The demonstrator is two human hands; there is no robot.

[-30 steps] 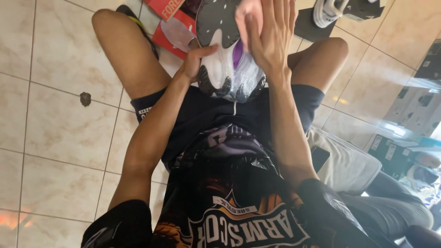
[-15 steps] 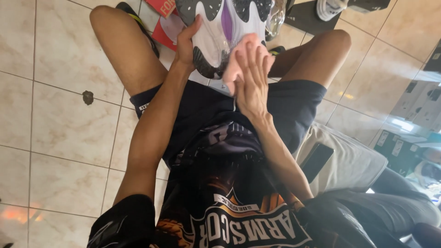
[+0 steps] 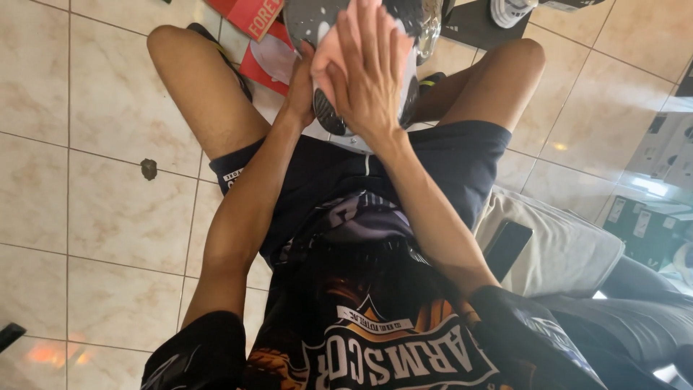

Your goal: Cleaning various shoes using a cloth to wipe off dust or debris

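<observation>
I sit on a tiled floor and hold a sneaker (image 3: 415, 97) up in front of me, its grey, black and white sole turned toward me. My left hand (image 3: 302, 87) grips the shoe's left side. Fingers stretched out, my right hand (image 3: 372, 79) lies flat on the sole and presses a pink cloth (image 3: 326, 52) against it. Most of the sole is hidden by the hand and cloth.
A red shoebox (image 3: 253, 18) with white wrapping paper (image 3: 274, 58) lies beyond my left knee. Another sneaker (image 3: 512, 11) stands on a black lid (image 3: 473, 29) at the top right. A dark phone (image 3: 505, 249) rests on a beige cushion (image 3: 570, 245); cardboard boxes (image 3: 650, 217) stand at the right.
My right hand with the pink cloth slid down the sole toward me, then back up over it. The shoe stays raised in my left hand.
</observation>
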